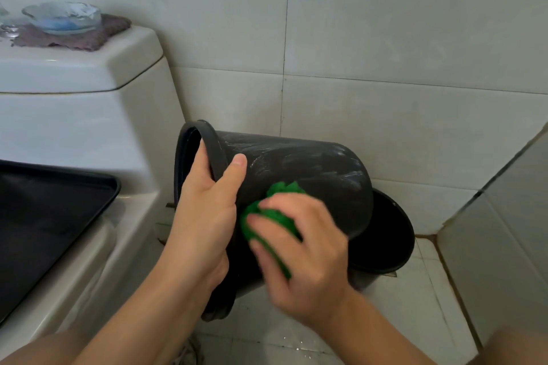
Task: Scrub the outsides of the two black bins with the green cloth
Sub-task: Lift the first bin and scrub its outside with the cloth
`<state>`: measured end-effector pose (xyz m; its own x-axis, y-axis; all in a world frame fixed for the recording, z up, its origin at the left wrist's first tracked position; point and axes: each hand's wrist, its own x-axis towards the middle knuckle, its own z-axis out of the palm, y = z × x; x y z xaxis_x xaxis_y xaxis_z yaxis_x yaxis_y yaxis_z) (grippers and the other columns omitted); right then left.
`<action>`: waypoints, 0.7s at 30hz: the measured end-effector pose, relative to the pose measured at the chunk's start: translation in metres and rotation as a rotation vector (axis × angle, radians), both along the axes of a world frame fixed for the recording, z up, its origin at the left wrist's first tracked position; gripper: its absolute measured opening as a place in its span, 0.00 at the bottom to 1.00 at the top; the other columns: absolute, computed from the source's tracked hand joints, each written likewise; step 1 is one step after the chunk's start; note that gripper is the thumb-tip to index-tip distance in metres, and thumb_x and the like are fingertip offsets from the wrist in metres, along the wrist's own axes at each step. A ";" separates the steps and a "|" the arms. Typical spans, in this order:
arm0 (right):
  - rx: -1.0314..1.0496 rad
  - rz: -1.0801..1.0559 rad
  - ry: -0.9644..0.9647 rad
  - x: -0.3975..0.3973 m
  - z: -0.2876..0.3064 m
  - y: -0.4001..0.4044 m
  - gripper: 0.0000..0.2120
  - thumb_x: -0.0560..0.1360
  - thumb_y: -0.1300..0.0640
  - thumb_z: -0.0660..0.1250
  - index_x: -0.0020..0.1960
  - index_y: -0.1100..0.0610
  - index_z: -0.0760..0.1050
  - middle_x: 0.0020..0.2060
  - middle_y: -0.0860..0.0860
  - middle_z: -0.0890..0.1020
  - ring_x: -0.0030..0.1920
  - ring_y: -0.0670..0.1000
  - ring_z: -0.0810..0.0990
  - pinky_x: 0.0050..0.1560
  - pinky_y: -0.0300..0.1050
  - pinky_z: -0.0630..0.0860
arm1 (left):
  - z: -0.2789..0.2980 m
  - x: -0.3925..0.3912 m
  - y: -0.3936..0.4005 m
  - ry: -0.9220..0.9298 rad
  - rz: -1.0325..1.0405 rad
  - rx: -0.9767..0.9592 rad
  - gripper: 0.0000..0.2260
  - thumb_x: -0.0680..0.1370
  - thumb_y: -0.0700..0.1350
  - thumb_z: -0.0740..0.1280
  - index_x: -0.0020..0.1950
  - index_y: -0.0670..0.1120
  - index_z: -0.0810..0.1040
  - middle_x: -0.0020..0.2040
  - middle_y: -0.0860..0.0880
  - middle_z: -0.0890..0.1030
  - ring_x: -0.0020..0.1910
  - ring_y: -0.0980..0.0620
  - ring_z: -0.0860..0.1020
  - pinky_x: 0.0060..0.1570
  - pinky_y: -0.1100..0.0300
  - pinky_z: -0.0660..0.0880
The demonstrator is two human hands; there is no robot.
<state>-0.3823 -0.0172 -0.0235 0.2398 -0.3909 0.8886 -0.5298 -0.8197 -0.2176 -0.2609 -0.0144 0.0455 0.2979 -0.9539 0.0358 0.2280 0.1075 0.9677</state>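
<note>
A black bin (pixel 308 169) lies tipped on its side in mid-air, its open mouth turned left and its base to the right. My left hand (pixel 207 210) grips the rim, fingers inside and thumb over the outer wall. My right hand (pixel 305 258) holds the crumpled green cloth (pixel 275 213) and presses it against the bin's outer side. The wall looks wet and streaked. A second black bin (pixel 388 240) stands upright on the floor behind and below the first, partly hidden by it.
A white toilet cistern (pixel 83 74) rises at the left, with a glass dish (pixel 62 18) on a purple cloth on top. The dark toilet lid (pixel 44 216) is at the left edge. Tiled walls close in behind and at the right; wet floor tiles (pixel 409 305) lie below.
</note>
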 end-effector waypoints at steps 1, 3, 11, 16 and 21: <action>-0.024 0.034 0.045 0.001 -0.003 0.006 0.09 0.76 0.59 0.66 0.50 0.62 0.84 0.49 0.59 0.83 0.51 0.59 0.80 0.56 0.50 0.77 | -0.001 0.001 0.000 0.004 0.001 0.013 0.08 0.82 0.41 0.61 0.58 0.50 0.78 0.47 0.50 0.85 0.48 0.51 0.84 0.54 0.52 0.77; -0.082 0.093 0.155 -0.005 -0.008 0.007 0.08 0.77 0.59 0.67 0.49 0.61 0.83 0.49 0.58 0.83 0.52 0.59 0.80 0.57 0.50 0.77 | -0.002 0.004 0.000 0.024 0.000 0.040 0.08 0.82 0.41 0.61 0.56 0.49 0.78 0.46 0.49 0.85 0.48 0.50 0.83 0.53 0.51 0.78; -0.149 0.052 0.204 -0.019 -0.009 -0.003 0.07 0.77 0.58 0.67 0.53 0.59 0.79 0.53 0.56 0.78 0.54 0.58 0.79 0.57 0.52 0.77 | 0.005 0.011 0.005 0.054 -0.026 0.030 0.10 0.83 0.42 0.61 0.61 0.48 0.77 0.50 0.47 0.86 0.50 0.49 0.84 0.55 0.49 0.79; -0.012 -0.123 -0.069 -0.006 0.012 -0.009 0.10 0.77 0.58 0.66 0.49 0.63 0.84 0.48 0.59 0.82 0.49 0.59 0.81 0.53 0.48 0.78 | 0.006 -0.002 0.008 -0.028 -0.048 -0.035 0.11 0.83 0.41 0.60 0.64 0.49 0.76 0.54 0.48 0.85 0.55 0.48 0.83 0.61 0.46 0.76; -0.134 -0.018 0.049 -0.006 0.009 -0.002 0.10 0.76 0.56 0.68 0.55 0.58 0.80 0.49 0.59 0.83 0.54 0.59 0.80 0.58 0.51 0.77 | 0.011 0.003 0.009 -0.122 -0.069 -0.131 0.13 0.82 0.40 0.61 0.65 0.50 0.77 0.54 0.48 0.85 0.56 0.47 0.83 0.59 0.49 0.76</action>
<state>-0.3888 -0.0191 -0.0141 0.2786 -0.2739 0.9205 -0.5518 -0.8301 -0.0800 -0.2583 -0.0055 0.0562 0.2178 -0.9567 0.1931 0.1214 0.2229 0.9673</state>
